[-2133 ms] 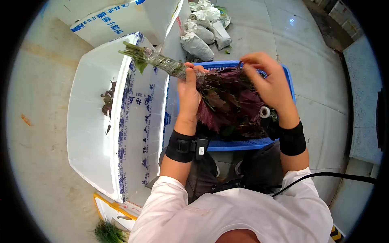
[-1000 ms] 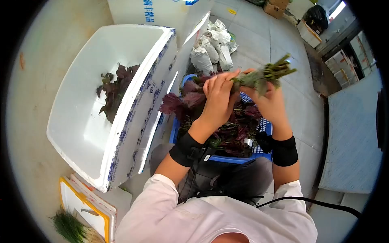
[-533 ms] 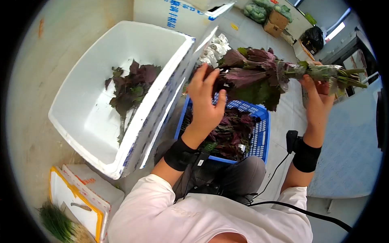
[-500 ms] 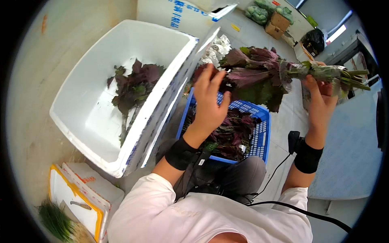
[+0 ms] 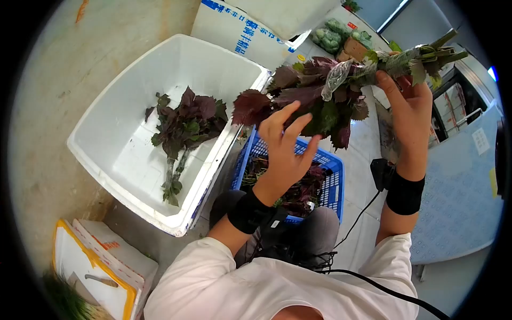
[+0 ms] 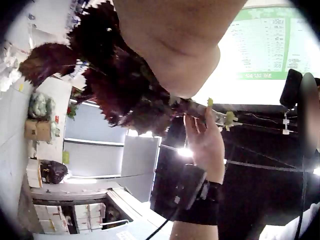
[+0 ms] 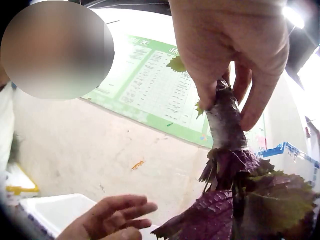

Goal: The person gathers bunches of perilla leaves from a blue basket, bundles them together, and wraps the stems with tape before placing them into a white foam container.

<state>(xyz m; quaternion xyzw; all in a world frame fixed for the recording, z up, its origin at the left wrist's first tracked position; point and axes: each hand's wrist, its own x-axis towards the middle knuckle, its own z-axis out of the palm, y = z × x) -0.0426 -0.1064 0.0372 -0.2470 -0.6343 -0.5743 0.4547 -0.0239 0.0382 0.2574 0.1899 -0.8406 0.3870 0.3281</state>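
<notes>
My right hand [image 5: 409, 104] grips a bunch of purple perilla [image 5: 320, 98] by its stems, which are wrapped in clear film. The bunch is held nearly level in the air, cut stems to the right and leaves to the left. My left hand [image 5: 288, 160], fingers spread, is by the leaves; in the right wrist view the left hand [image 7: 112, 222] appears apart from them. A second perilla bunch [image 5: 186, 120] lies inside the white foam box [image 5: 109, 88], its wrapped stems pointing toward me. Below my hands, a blue basket [image 5: 337, 184] contains more purple perilla [image 5: 298, 194].
Another foam box [image 5: 221, 32] with blue print stands behind the first. At lower left are a yellow-edged white board [image 5: 93, 266] with a knife [image 5: 102, 280] on it and a bundle of green stalks [image 5: 66, 298]. A black cable [image 5: 384, 290] runs from my right side.
The bunch has gone from my left hand to my right, its stems swinging from left to right. My left hand has let go. The head view has turned toward the foam box.
</notes>
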